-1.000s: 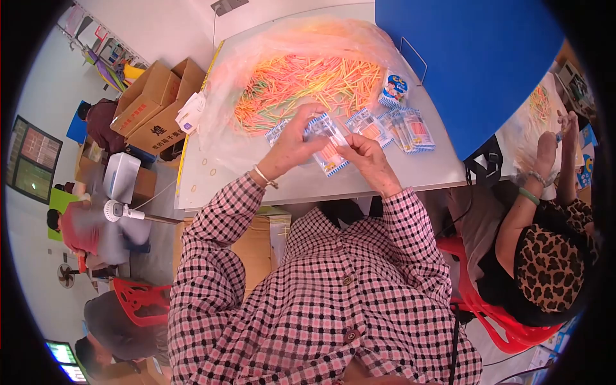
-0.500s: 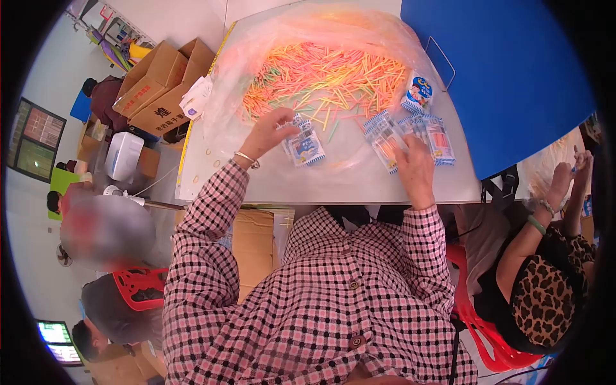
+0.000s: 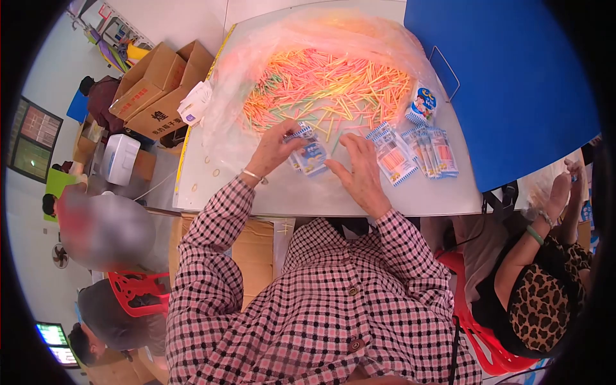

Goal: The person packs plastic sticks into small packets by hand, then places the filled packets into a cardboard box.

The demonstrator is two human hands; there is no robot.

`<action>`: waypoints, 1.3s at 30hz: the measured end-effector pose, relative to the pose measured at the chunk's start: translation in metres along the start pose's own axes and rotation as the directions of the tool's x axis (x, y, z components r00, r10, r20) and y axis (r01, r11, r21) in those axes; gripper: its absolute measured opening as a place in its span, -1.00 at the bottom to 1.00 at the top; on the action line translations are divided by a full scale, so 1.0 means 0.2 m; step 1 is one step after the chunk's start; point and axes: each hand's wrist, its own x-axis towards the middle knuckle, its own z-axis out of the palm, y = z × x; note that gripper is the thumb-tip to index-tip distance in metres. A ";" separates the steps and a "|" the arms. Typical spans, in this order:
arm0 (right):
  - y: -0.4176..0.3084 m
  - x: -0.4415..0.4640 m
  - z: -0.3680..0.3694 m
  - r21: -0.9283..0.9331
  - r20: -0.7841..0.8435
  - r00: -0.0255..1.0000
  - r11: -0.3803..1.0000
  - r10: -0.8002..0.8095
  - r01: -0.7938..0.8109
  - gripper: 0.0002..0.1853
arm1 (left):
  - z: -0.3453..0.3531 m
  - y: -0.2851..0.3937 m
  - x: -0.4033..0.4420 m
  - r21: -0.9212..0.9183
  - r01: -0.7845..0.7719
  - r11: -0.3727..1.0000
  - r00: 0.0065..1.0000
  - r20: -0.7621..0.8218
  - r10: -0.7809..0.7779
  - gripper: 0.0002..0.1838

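Note:
My left hand (image 3: 274, 151) pinches the upper left edge of a small blue-and-white printed packet (image 3: 314, 158), which lies on the table. At least one more packet seems to lie under it. My right hand (image 3: 362, 170) is empty, thumb and fingers apart, with the thumb close to the packet's right side. Just right of that hand lies a filled packet (image 3: 393, 157) with pink sticks showing through its window. Farther right, several filled packets (image 3: 441, 153) overlap in a row. Beyond my hands is a heap of thin pink, yellow, orange and green sticks (image 3: 327, 83).
The heap sits in a clear plastic bag (image 3: 221, 106) on the white table (image 3: 276, 200). A blue-and-white tub (image 3: 421, 104) stands at its right, near a blue panel (image 3: 507, 83). White papers (image 3: 194, 102) lie left. A co-worker's arm (image 3: 529, 237) is at far right.
My right hand has left the packets on the right and moved left toward the packet at my left hand. The packet beside it now lies uncovered. My left hand has shifted slightly right.

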 end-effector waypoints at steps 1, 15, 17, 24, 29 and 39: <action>0.01 0.00 0.01 0.000 0.000 1.000 1.000 -0.003 0.003 -0.66 | -0.01 0.04 -0.02 0.000 -0.001 1.000 1.000 -0.003 0.001 -0.80; 0.05 0.00 0.00 0.286 0.212 0.946 0.910 0.244 -0.298 -0.86 | 0.06 0.19 -0.07 -0.179 -0.016 0.984 0.998 0.064 0.028 -0.79; 0.05 0.01 0.00 0.250 0.193 0.954 0.929 0.227 -0.272 -0.86 | 0.05 0.19 -0.04 -0.169 -0.020 0.985 0.997 0.067 0.031 -0.80; 0.08 0.03 -0.04 0.027 0.048 0.995 0.996 0.087 -0.088 -0.87 | 0.04 0.08 -0.02 0.094 -0.095 0.991 0.995 -0.033 0.098 -0.79; 0.11 0.06 -0.02 -0.010 -0.046 0.999 1.000 -0.015 0.015 -0.86 | 0.03 0.05 0.01 0.037 -0.131 0.991 0.989 -0.066 0.133 -0.83; 0.17 0.04 -0.03 0.157 0.065 0.966 0.954 0.249 -0.256 -0.80 | 0.04 0.08 0.03 0.143 -0.157 0.977 0.986 -0.035 0.164 -0.79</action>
